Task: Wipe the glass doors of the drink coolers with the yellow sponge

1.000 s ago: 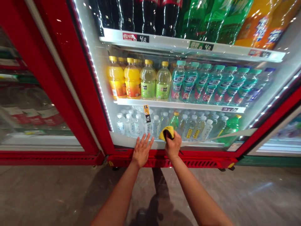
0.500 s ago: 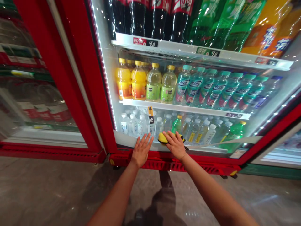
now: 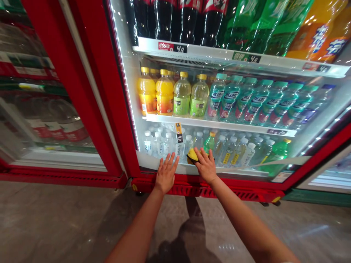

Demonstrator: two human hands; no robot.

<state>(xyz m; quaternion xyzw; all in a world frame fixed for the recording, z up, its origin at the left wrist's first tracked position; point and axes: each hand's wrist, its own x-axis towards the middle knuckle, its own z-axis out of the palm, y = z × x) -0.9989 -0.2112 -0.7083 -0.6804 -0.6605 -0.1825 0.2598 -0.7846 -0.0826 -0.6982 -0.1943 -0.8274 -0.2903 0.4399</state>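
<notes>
Low on the glass door of a drinks fridge, my right hand [image 3: 206, 167] presses a yellow cloth [image 3: 192, 155] with a black edge. Its fingers lie over the cloth, and part of the cloth is hidden beneath them. My left hand [image 3: 166, 176] rests to the left with fingers spread and holds nothing; it appears to lie flat on the door near the bottom. Behind the glass, just above both hands, stand rows of clear water bottles [image 3: 179, 149] and a green bottle [image 3: 210, 141].
Red door frame [image 3: 117, 109] borders the glass on the left. Inside, juice bottles [image 3: 164, 91] and teal-capped bottles [image 3: 230, 96] fill the middle shelf, with large cola bottles [image 3: 188, 25] above. A red vented base [image 3: 233, 191] meets the grey floor [image 3: 68, 219].
My right hand has shifted slightly upward on the glass with the cloth, and less of the cloth shows on its right side. My left hand stays about where it was.
</notes>
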